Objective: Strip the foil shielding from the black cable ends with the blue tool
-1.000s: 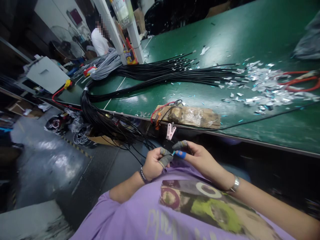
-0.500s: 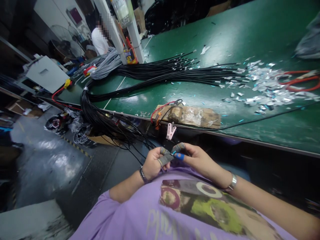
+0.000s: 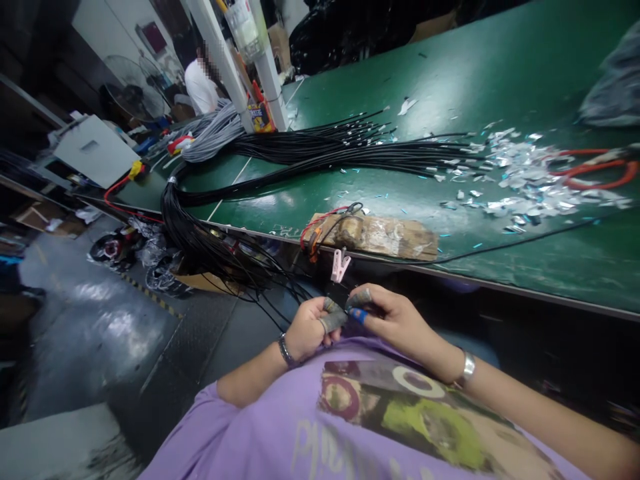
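In front of my purple shirt, my left hand (image 3: 313, 325) is closed in a pinch, its thumb and forefinger wrapped in grey tape. Thin black cables (image 3: 267, 277) hang from the bench edge and run in behind it; one cable end seems to be in the pinch, though the fingers cover it. My right hand (image 3: 387, 313) is closed close beside it, with grey tape on the forefinger and blue tape on the thumb. Whatever lies between those fingertips is too small to make out. Just above both hands, a pink clothes peg (image 3: 341, 265) hangs at the bench edge.
A wooden block (image 3: 390, 237) lies at the front edge of the green bench (image 3: 480, 73). Black cable bundles (image 3: 310, 160) stretch across it toward foil scraps (image 3: 525, 180) and orange-handled scissors (image 3: 600, 170). A post (image 3: 273, 80) stands behind; a person in white (image 3: 200, 87) is farther back.
The small teal bit between my fingertips no longer shows. My hands stay close together, with the right fingertips shifted slightly. The view has moved a little.
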Available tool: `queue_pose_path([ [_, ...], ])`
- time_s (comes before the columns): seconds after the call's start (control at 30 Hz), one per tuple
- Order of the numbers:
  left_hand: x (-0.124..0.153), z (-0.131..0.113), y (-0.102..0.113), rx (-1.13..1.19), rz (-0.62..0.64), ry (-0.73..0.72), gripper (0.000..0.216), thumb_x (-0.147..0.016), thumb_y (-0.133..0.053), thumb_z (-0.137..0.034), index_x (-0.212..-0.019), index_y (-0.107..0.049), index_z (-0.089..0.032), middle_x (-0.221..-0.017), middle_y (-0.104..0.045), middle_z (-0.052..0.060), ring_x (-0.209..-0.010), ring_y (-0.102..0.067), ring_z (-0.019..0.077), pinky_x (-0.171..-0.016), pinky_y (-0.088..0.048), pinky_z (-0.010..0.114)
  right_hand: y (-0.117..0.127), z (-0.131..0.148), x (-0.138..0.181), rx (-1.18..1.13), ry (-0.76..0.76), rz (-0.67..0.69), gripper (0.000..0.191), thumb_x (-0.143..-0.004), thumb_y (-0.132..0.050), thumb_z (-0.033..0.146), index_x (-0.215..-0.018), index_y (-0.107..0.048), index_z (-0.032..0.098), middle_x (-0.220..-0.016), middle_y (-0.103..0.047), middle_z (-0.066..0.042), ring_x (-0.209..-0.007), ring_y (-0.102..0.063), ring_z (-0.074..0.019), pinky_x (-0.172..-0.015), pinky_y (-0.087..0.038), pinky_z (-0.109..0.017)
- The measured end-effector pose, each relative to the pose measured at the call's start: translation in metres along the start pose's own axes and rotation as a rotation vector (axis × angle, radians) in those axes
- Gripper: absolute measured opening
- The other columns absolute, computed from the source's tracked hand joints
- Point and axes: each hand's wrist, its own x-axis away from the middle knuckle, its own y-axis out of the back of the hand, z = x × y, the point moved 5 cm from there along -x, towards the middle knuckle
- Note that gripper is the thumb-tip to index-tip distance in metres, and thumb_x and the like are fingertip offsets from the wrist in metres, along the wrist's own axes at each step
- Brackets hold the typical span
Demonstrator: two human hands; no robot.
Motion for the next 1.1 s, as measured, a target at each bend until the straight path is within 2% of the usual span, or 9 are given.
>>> queue_pose_path([
  [0.07, 0.001, -0.001, -0.001, 0.011, 0.006, 0.000, 0.045, -0.055, -0.074, -0.054, -0.063, -0.049, -0.017, -0.041, -0.052, -0.005, -0.029, -0.036, 0.0045, -0.033, -0.022, 0.017, -0.003, -0.008, -0.002, -0.119, -0.128, 0.013, 0.014, -0.077, -0.052, 0.031, -0.073, -0.059, 0.019, -0.072, -0.063, -0.004, -0.068, -0.058, -0.0177, -0.066, -0.049, -0.030],
  [0.17, 0.001, -0.002, -0.001, 0.006, 0.008, 0.001, 0.045, -0.055, -0.075, -0.052, -0.064, -0.049, -0.017, -0.041, -0.052, -0.005, -0.030, -0.036, 0.0044, -0.033, -0.022, 0.017, -0.007, -0.011, -0.003, -0.217, -0.207, 0.041, 0.019, -0.076, -0.054, 0.037, -0.071, -0.057, 0.019, -0.070, -0.063, -0.003, -0.068, -0.057, -0.0181, -0.067, -0.049, -0.031],
  [0.53, -0.002, 0.005, 0.001, 0.080, -0.022, 0.032, 0.047, -0.055, -0.073, -0.056, -0.063, -0.047, -0.018, -0.039, -0.050, -0.006, -0.028, -0.033, 0.0036, -0.033, -0.015, 0.017, -0.007, -0.017, -0.001, -0.206, -0.215, -0.056, 0.023, -0.076, -0.058, 0.044, -0.075, -0.061, 0.021, -0.069, -0.064, -0.002, -0.066, -0.058, -0.0185, -0.064, -0.051, -0.031],
  [0.63, -0.003, 0.008, 0.002, 0.101, -0.028, 0.039, 0.046, -0.056, -0.072, -0.055, -0.063, -0.047, -0.017, -0.039, -0.050, -0.006, -0.027, -0.032, 0.0032, -0.032, -0.014, 0.017, -0.005, -0.013, 0.001, -0.121, -0.130, -0.070, 0.019, -0.080, -0.055, 0.039, -0.076, -0.061, 0.021, -0.073, -0.065, -0.003, -0.068, -0.059, -0.0181, -0.064, -0.051, -0.030],
  [0.73, -0.003, 0.009, 0.002, 0.117, -0.036, 0.038, 0.045, -0.057, -0.072, -0.054, -0.062, -0.047, -0.017, -0.039, -0.049, -0.006, -0.027, -0.031, 0.0030, -0.032, -0.014, 0.017, -0.001, 0.001, 0.004, 0.112, 0.074, -0.066, 0.011, -0.077, -0.051, 0.021, -0.078, -0.062, 0.021, -0.086, -0.066, -0.006, -0.075, -0.061, -0.0186, -0.067, -0.050, -0.030],
  [0.83, -0.003, 0.006, 0.003, 0.105, -0.048, 0.014, 0.044, -0.058, -0.071, -0.054, -0.063, -0.047, -0.018, -0.040, -0.050, -0.006, -0.027, -0.032, 0.0032, -0.031, -0.016, 0.017, 0.000, 0.008, 0.006, 0.322, 0.197, -0.027, 0.025, -0.069, -0.048, 0.009, -0.085, -0.063, 0.021, -0.099, -0.066, -0.009, -0.081, -0.062, -0.0199, -0.070, -0.049, -0.030],
  [0.9, -0.002, 0.003, 0.004, 0.072, -0.075, -0.023, 0.043, -0.060, -0.070, -0.054, -0.064, -0.047, -0.017, -0.041, -0.051, -0.006, -0.028, -0.035, 0.0036, -0.032, -0.019, 0.016, 0.002, 0.005, 0.006, 0.387, 0.148, -0.032, 0.023, -0.070, -0.048, 0.010, -0.086, -0.061, 0.021, -0.095, -0.066, -0.008, -0.079, -0.062, -0.0199, -0.067, -0.049, -0.029],
  [1.0, 0.000, -0.002, 0.007, 0.009, -0.121, -0.081, 0.042, -0.062, -0.071, -0.053, -0.067, -0.049, -0.017, -0.046, -0.055, -0.005, -0.032, -0.042, 0.0051, -0.035, -0.029, 0.016, 0.005, -0.004, 0.007, 0.429, -0.005, -0.026, 0.010, -0.080, -0.050, 0.023, -0.084, -0.059, 0.021, -0.077, -0.064, -0.006, -0.065, -0.061, -0.0198, -0.058, -0.047, -0.029],
  [1.1, 0.003, -0.005, 0.009, -0.050, -0.170, -0.132, 0.039, -0.062, -0.072, -0.050, -0.067, -0.051, -0.017, -0.049, -0.058, -0.003, -0.038, -0.049, 0.0069, -0.040, -0.038, 0.018, 0.003, -0.005, 0.012, 0.366, -0.020, 0.048, 0.021, -0.086, -0.048, 0.036, -0.094, -0.059, 0.020, -0.077, -0.065, -0.007, -0.065, -0.061, -0.0212, -0.060, -0.048, -0.031],
])
